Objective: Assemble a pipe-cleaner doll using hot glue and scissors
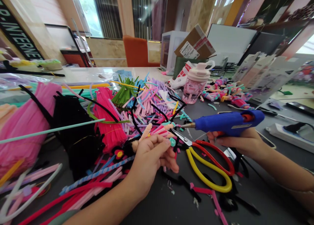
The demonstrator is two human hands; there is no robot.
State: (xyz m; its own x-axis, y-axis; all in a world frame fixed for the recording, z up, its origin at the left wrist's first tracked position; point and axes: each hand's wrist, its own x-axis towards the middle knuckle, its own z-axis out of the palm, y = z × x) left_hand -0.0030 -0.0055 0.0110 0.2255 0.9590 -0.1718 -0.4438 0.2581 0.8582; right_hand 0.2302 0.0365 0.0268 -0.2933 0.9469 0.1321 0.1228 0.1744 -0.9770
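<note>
My right hand (241,143) grips a blue hot glue gun (220,123), its metal nozzle pointing left. The nozzle tip is close to a pipe-cleaner figure (159,130) with pink and peach parts. Closed around that figure is my left hand (154,156), which covers much of it. A small teal piece (172,142) shows at the left fingertips. Between the hands lie scissors (208,166) with one red and one yellow handle, blades toward the left hand. A black fuzzy piece with a red and yellow flower (119,154) shows left of the left hand.
Bundles of pink (39,120), black (76,133) and magenta pipe cleaners (108,120) crowd the left. Cut pieces (147,100) are heaped behind the hands. A pink cup (195,84) stands farther back, beside several small colourful figures (228,91). A power strip (291,136) lies right.
</note>
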